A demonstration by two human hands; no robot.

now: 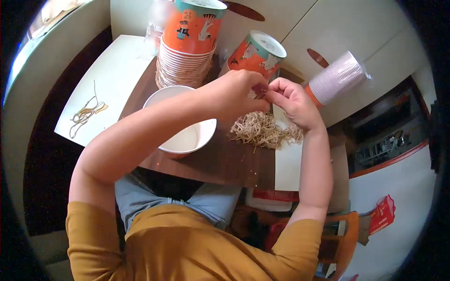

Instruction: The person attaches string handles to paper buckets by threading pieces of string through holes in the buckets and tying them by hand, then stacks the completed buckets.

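My left hand [241, 93] and my right hand [293, 100] meet above the table, thumbs and fingers pinched together. What lies between their fingertips is too small and hidden to make out. Just below them is a tangled heap of beige string [258, 129]. Under my left forearm stands an open paper tub [206, 136], white inside, its middle partly covered by the arm. Behind the hands rises an orange and teal printed paper tub [253, 54], upside down, its lower part hidden by my left hand.
A tall stack of upside-down orange tubs [187, 51] stands at the back left of the brown table [215, 164]. Loose cord [86, 114] lies on the white surface at left. A plastic-wrapped stack of tubs [337, 77] leans at back right. A wooden chair [349, 239] is at lower right.
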